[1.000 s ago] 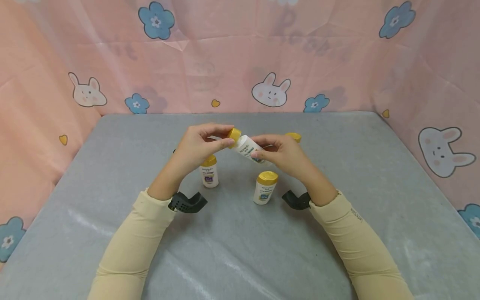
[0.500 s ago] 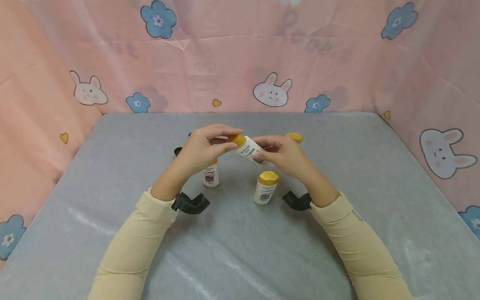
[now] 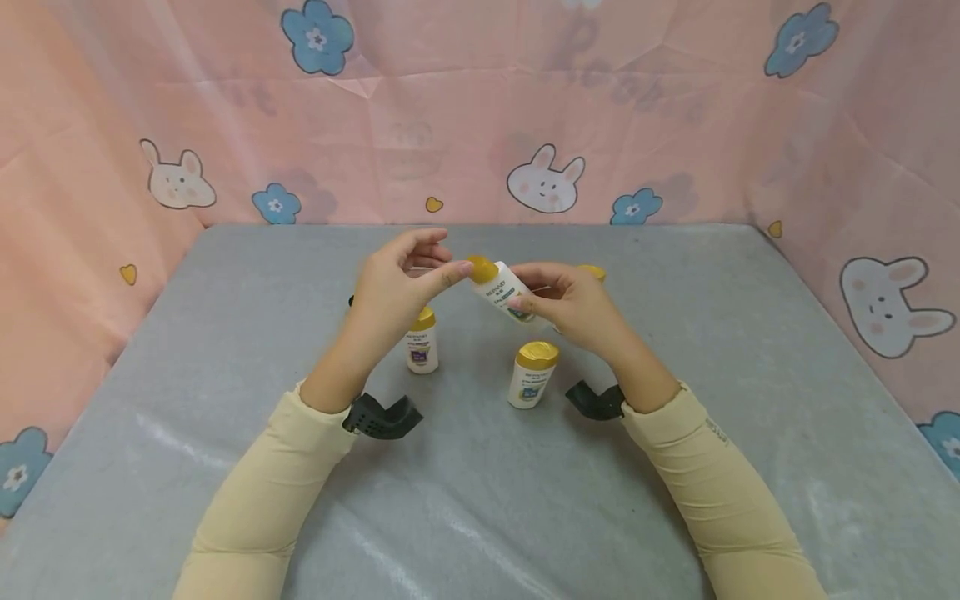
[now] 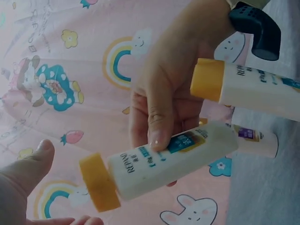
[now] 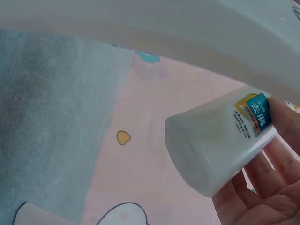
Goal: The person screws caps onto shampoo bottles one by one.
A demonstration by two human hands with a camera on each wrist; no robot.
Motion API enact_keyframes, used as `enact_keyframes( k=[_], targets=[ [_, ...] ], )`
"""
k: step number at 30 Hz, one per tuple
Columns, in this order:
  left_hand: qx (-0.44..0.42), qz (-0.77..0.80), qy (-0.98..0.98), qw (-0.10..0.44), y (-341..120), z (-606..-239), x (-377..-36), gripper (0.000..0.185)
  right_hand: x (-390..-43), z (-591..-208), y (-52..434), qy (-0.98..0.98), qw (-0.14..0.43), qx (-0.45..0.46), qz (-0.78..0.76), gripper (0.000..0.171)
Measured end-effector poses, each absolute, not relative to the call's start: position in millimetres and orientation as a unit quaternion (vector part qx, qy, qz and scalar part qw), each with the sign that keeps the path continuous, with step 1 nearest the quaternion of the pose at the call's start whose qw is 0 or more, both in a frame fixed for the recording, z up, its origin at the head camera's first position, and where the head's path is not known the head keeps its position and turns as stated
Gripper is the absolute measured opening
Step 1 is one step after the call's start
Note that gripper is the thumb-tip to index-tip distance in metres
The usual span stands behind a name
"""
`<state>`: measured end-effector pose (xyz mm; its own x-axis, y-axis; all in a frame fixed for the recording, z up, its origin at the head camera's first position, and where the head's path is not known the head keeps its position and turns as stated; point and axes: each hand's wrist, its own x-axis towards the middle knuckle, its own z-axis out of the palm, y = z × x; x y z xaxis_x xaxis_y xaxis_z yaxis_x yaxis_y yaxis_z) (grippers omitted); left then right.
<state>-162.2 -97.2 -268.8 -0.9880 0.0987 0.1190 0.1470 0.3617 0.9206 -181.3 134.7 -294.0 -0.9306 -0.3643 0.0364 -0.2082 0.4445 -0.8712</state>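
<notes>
My right hand [image 3: 573,308] grips a white bottle [image 3: 504,292] and holds it tilted above the table. Its yellow cap [image 3: 482,268] points up and left toward my left hand [image 3: 393,283]. In the left wrist view, a narrow gap shows between the cap [image 4: 100,182] and the bottle body. The left thumb and fingers are spread apart beside the cap; whether the thumb tip still touches it, I cannot tell. From the right wrist, the bottle's base [image 5: 187,154] and blue-green label [image 5: 257,112] are visible, with right fingers [image 5: 262,178] around the far side.
A yellow-capped bottle with a blue label [image 3: 532,379] stands in front of the hands. One with a purple label [image 3: 422,346] stands under the left hand. Another yellow cap [image 3: 592,272] shows behind the right hand. A dark object [image 3: 351,301] is mostly hidden behind the left wrist.
The left hand held the cap at the bottle's top, and the cap moved closer onto the bottle. Now the left fingers have lifted off and drawn back to the left. The right hand keeps its grip.
</notes>
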Motion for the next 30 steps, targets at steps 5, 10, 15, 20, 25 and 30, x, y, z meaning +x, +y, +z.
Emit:
enact_keyframes(
  k=[5,10,15,20,25,30],
  targets=[
    [-0.060,-0.547,-0.835,0.003,-89.3,-271.7,-160.5,0.053,-179.5,-294.5,134.5,0.843,0.076,-0.176,-0.502,0.035],
    [-0.059,-0.549,-0.833,0.012,-86.0,-275.9,-159.1,0.043,-178.3,-296.2,133.8,0.841,0.081,-0.180,-0.503,0.035],
    [-0.097,-0.569,-0.817,0.008,-86.2,-276.2,-157.9,0.042,-178.6,-295.2,134.2,0.845,0.078,-0.171,-0.500,0.036],
    [-0.139,-0.597,-0.790,-0.010,-86.8,-275.2,-158.6,0.042,-179.9,-292.8,136.0,0.849,0.075,-0.163,-0.496,0.037],
    [-0.147,-0.597,-0.788,-0.024,-88.1,-274.0,-158.5,0.041,-180.5,-291.8,136.4,0.848,0.078,-0.167,-0.496,0.037],
    [-0.124,-0.605,-0.785,-0.046,-91.7,-272.2,-158.3,0.054,-180.8,-291.4,136.4,0.848,0.079,-0.171,-0.496,0.037]
  ],
)
